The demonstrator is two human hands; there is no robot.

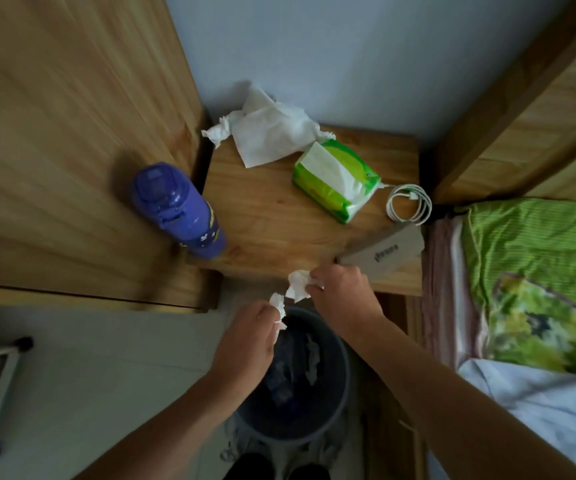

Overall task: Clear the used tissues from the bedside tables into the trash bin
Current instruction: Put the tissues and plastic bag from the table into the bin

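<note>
Over the trash bin (335,403) our left hand (248,337) pinched one crumpled tissue (278,304) (small), our right hand (343,292) another wad (298,284).

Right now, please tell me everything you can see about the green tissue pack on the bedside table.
The green tissue pack is a soft plastic packet, green and white, lying flat and slanted on the wooden bedside table. Its top is open and white tissue shows along it. It sits near the table's back right part, below the large crumpled tissue, which seems to touch its upper end. The coiled white cable lies just at its right. No hand touches it.
</note>
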